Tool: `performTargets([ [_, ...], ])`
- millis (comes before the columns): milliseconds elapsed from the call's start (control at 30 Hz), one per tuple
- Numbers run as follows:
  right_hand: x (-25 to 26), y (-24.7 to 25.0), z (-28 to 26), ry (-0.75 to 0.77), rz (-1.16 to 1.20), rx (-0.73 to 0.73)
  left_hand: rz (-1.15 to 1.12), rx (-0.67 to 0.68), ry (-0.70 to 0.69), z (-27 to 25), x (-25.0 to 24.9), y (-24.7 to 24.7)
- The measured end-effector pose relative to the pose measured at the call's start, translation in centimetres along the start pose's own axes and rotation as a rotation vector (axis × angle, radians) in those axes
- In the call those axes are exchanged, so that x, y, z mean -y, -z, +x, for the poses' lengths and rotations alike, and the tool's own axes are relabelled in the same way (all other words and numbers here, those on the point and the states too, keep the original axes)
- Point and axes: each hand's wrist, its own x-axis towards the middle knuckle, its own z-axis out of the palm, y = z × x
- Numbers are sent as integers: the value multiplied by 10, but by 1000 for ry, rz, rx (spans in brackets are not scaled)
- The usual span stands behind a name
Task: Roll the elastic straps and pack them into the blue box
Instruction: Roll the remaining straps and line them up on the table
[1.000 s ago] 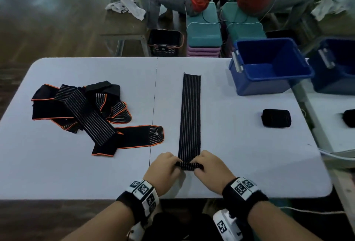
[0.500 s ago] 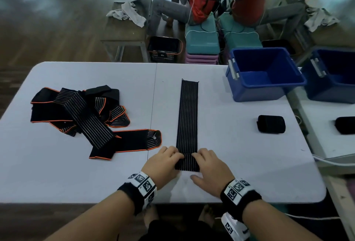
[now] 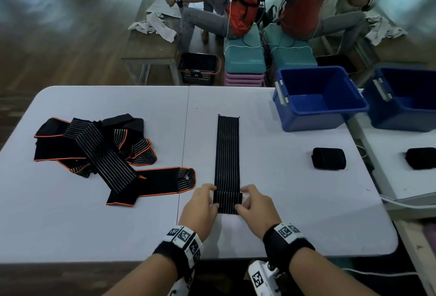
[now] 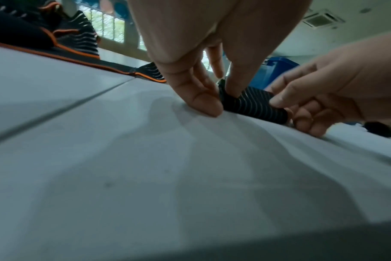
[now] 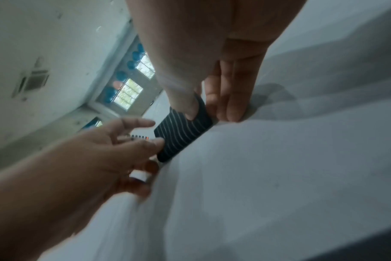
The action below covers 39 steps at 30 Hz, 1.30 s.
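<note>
A long black striped elastic strap (image 3: 227,151) lies straight on the white table (image 3: 94,225), running away from me. Its near end is folded over into a short roll (image 3: 227,202) (image 4: 253,106) (image 5: 183,136). My left hand (image 3: 203,206) (image 4: 203,88) pinches the roll's left end between thumb and fingers. My right hand (image 3: 253,203) (image 5: 214,109) pinches its right end, thumb on top. The blue box (image 3: 316,97) stands empty at the far right of the table. One rolled black strap (image 3: 329,157) lies near it.
A heap of black straps with orange edging (image 3: 94,147) lies on the left half of the table. A second blue box (image 3: 405,97) and another black roll (image 3: 422,161) sit on the adjoining table at right. Two seated people work beyond the far edge.
The strap's near end has been turned over, so the roll is thicker and sits further from the table's front edge. Both hands moved forward with it. The camera tilted up.
</note>
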Motion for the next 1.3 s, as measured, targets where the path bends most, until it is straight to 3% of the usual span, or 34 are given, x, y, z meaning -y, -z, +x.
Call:
performTargets([
  [100,-1,-2,3,171,-199,-3,151,22,-112,4,0,-2],
  [233,-16,-3,-5,373,-470,94,349,150,-232,2,12,1],
  [333,-19,-2,-7,393,-428,119,363,145,-290,-3,21,3],
  [433,-15,2,-5,263,-180,144,210,104,-212,-9,22,3],
  [500,-12,5,-3,74,48,143,154,37,-107,-9,16,5],
  [567,-9,5,1,-128,299,109,88,-31,5,-6,9,7],
  [633,-7,4,6,-211,396,35,-2,-94,76,-3,2,8],
  [700,-5,0,10,-158,313,-51,-117,-117,98,-1,-5,7],
  [800,-1,-5,12,73,46,-89,-159,-93,60,4,-8,4],
  [933,-7,-10,2,331,-397,48,120,52,-127,3,6,4],
  [1000,-13,-9,0,368,-418,67,225,106,-193,3,13,6],
  [1100,-14,-2,0,281,-193,120,180,112,-177,2,15,12],
  [1200,-14,5,1,16,178,148,85,100,-56,4,13,18],
  [1300,-16,4,1,-80,258,70,36,78,61,6,9,18],
])
